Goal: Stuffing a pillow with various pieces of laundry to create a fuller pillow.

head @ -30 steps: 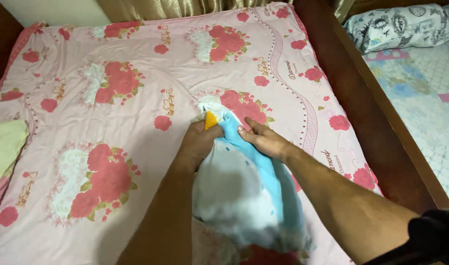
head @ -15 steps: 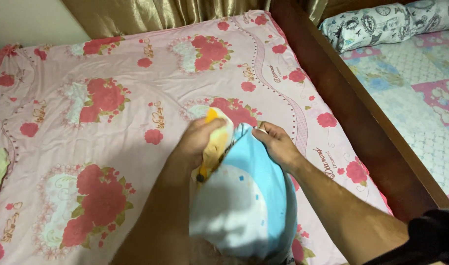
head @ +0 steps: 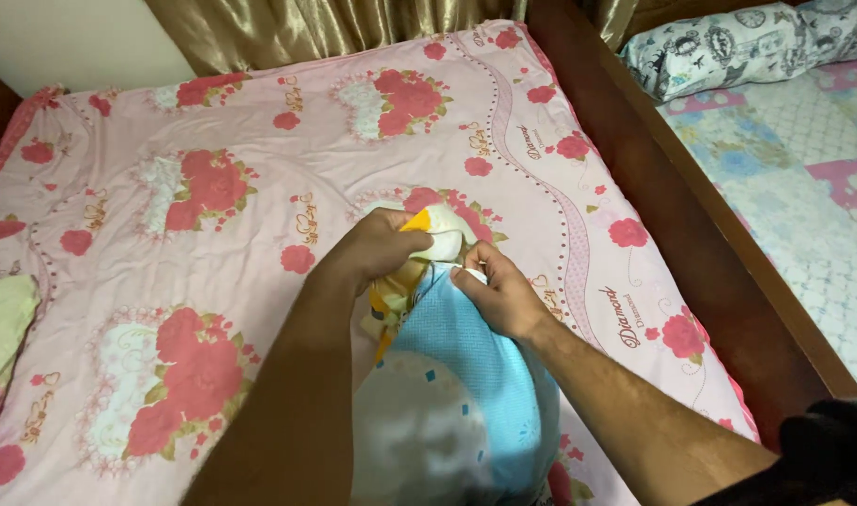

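A light blue and white pillowcase (head: 466, 394) lies over a pillow on the pink flowered bedsheet (head: 213, 197). My left hand (head: 377, 248) grips the pillow's yellow and white end (head: 438, 232) where it sticks out of the case. My right hand (head: 499, 290) pinches the open edge of the blue pillowcase just beside it. The two hands sit close together near the middle of the bed.
A dark wooden bed rail (head: 672, 187) runs along the right side. Beyond it lies a second bed with a patterned quilt (head: 803, 169) and a grey printed pillow (head: 728, 47). A pale green cloth (head: 2, 323) rests at the left edge. Golden curtains (head: 335, 28) hang behind.
The view has shifted slightly. More of the yellow and white pillow end shows at the opening, and my hands have stayed at the pillowcase's mouth.
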